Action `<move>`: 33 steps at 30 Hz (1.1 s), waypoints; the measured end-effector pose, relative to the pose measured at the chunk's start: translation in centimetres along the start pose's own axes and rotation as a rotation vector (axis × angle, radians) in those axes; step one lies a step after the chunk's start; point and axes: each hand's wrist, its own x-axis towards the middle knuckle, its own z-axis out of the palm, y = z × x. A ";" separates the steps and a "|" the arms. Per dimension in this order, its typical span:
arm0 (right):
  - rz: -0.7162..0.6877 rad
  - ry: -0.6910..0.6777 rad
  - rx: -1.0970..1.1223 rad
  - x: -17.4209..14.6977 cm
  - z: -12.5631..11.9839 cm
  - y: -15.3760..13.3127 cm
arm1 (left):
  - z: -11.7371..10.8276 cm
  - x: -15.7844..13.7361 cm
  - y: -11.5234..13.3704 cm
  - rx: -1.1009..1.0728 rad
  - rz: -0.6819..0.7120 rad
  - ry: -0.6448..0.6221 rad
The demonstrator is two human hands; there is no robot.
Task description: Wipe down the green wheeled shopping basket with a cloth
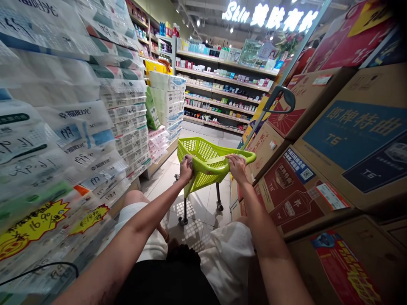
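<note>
A lime-green plastic shopping cart [206, 179] with perforated walls stands in front of me on dark legs with casters. My left hand [186, 166] is closed on the left side of its rim, next to the near corner. On the right, my right hand [237, 166] grips the rim, its fingers curled over the top edge. Some of the fingers' undersides are hidden by the rim. Nothing can be made out lying in the part of the basket I can see.
Stacked tissue packs [127, 114] with handwritten prices line the left. Printed cartons [356, 127] are piled close on the right, with a dark handle [288, 100] on a pole beside them. Shelves of small boxed goods [222, 78] cross the far end beyond the tiled floor [203, 216].
</note>
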 end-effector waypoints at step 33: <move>0.011 -0.516 -0.413 -1.1 -3.5 -8.4 | -1.0 3.7 -0.6 0.482 0.158 -0.462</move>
